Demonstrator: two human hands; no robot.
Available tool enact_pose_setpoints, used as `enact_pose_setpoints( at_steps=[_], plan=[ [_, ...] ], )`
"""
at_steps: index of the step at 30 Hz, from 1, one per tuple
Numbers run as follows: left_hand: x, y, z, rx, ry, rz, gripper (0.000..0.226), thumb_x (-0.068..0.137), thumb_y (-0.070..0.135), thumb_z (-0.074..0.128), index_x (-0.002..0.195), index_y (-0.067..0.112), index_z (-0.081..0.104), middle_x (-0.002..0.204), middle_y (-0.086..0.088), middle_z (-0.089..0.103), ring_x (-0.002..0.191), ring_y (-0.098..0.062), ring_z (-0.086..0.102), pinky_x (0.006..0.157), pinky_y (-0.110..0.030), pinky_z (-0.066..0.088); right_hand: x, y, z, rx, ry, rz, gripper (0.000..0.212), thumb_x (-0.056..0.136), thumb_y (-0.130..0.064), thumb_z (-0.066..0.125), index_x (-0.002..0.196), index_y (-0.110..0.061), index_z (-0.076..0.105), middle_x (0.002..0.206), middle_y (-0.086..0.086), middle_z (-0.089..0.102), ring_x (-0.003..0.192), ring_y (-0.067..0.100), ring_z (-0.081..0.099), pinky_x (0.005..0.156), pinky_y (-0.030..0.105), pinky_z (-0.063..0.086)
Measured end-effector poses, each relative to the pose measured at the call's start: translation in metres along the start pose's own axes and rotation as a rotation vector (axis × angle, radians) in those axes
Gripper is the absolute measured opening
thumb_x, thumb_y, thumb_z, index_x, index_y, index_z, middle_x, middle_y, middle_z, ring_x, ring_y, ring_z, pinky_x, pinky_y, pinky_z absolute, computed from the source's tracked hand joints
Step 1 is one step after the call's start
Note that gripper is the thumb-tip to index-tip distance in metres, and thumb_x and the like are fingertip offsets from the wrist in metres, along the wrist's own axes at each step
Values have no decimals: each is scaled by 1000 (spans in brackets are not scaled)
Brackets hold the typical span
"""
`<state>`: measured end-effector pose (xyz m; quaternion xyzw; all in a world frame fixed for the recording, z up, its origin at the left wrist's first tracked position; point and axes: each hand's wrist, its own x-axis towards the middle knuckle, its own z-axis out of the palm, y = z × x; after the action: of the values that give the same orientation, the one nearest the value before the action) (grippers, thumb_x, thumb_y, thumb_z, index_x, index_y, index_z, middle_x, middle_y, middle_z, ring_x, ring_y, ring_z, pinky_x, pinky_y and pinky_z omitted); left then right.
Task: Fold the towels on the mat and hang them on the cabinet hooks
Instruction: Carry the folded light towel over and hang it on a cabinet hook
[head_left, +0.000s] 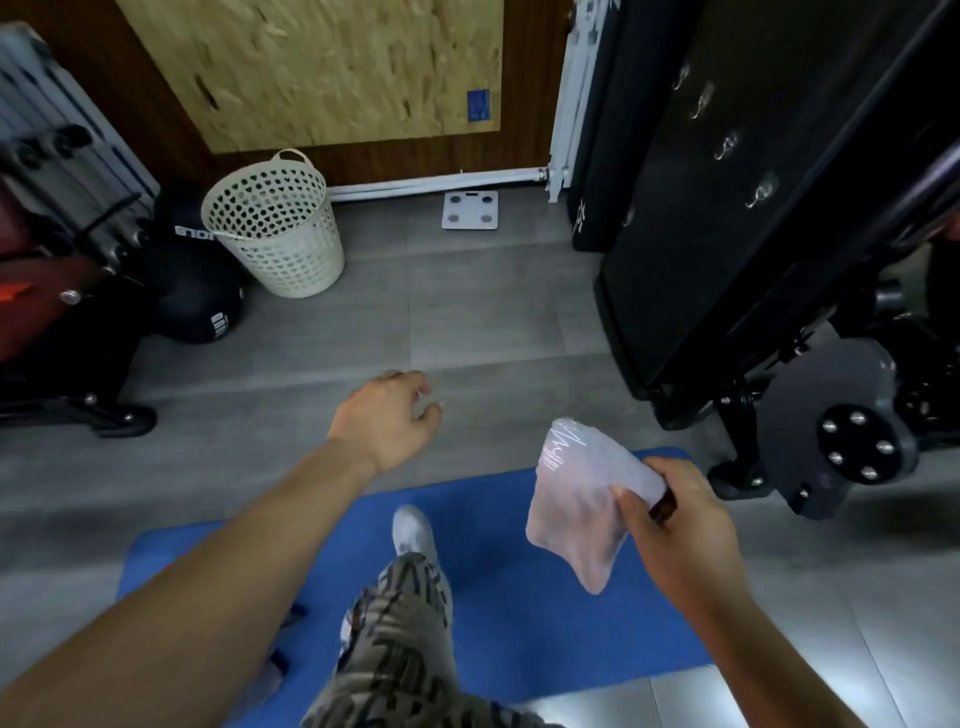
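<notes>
Right hand: my right hand (675, 525) is closed on the towel (576, 514), thumb on the near face and fingers curled behind its upper edge.
Towel: pale pink and folded into a small packet, it hangs in the air above the right end of the blue mat (498, 525) without touching it.
Why held so: pinching the top edge lets the folds hang flat, and I judge it leaves an edge free to slip over a hook.
Left hand: my left hand (387, 415) holds nothing; the fingers are loosely spread over the grey floor beyond the mat, probably for balance.
Stance: one pale shoe (413, 530) is planted on the mat, so I stand over it.
Cabinet: the black cabinet (701, 234) stands to my right, well apart from the towel, with a slanting row of metal hooks (727, 145), all of them bare.
Step in hand: folding looks done for this towel; carrying it to a hook seems next.
Writing on towel: thin white lines near its top, too blurred to read.
Writing on balls: white letters on the dark medicine balls (197, 306) beside the perforated basket (275, 228); I cannot make them out.
Other marks: a blue sticker (478, 105) on the chipboard panel, illegible; the white scale (470, 210) shows no readable brand.
</notes>
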<state>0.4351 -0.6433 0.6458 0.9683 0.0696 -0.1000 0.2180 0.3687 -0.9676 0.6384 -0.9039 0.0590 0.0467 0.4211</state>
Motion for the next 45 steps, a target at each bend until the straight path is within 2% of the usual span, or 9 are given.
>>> enact_pose_setpoints(
  at_steps=[8,12,15,20,25,29,34,39,45],
  plan=[
    [276,-55,-22,88,-122,127,28,95,39,58,115,22,65,115,0,64,105,-25,64,90,-37,52,231,-49,96,-4,81,179,13,89,-33,66,98,-37,57,90,-16,65,77,-2,61,61,23,47],
    [434,-78,-51,148,-269,217,47,89,51,42,113,18,64,113,-4,64,101,-28,64,90,-38,51,362,-101,143,-38,120,247,16,92,-32,66,100,-40,54,88,-18,63,73,0,61,57,19,41],
    [540,-77,-72,172,-320,269,29,96,39,54,107,15,64,109,-8,68,99,-31,64,87,-38,51,446,-135,155,4,175,287,17,91,-33,68,101,-40,55,91,-13,64,74,2,62,60,20,45],
    [686,-26,-101,217,-360,410,21,97,29,56,95,10,65,96,-12,67,89,-34,65,79,-42,53,562,-168,155,120,275,291,37,86,-9,73,94,-41,55,98,-15,61,90,-3,60,70,7,46],
    [814,36,-96,318,-359,590,25,96,34,51,90,13,63,88,-7,64,80,-28,64,74,-42,56,661,-158,154,165,372,371,36,82,-5,78,102,-28,60,106,-7,56,93,-18,54,74,1,41],
    [899,86,-68,323,-406,682,22,98,34,52,100,14,61,86,-2,57,82,-28,64,72,-33,52,735,-137,154,234,434,426,43,82,-4,78,101,-37,58,104,-18,55,89,-24,53,70,-4,38],
    [971,144,-13,211,-564,777,15,99,30,56,105,17,61,94,3,56,87,-18,60,72,-25,40,809,-90,162,258,485,544,45,87,-4,72,101,-44,57,108,-18,58,95,-2,62,75,6,48],
    [1004,186,62,-167,-1121,537,59,96,43,63,149,37,40,145,12,44,126,-10,52,104,-32,46,874,-37,181,293,507,570,35,90,-6,68,108,-35,60,111,-6,60,100,0,61,87,19,53],
    [1056,177,174,-368,-1226,165,49,84,41,78,125,29,54,115,-4,67,100,-18,69,86,-34,58,943,25,221,339,561,542,45,94,0,61,114,-40,57,121,-7,58,110,-1,58,95,13,45]
  ],
)
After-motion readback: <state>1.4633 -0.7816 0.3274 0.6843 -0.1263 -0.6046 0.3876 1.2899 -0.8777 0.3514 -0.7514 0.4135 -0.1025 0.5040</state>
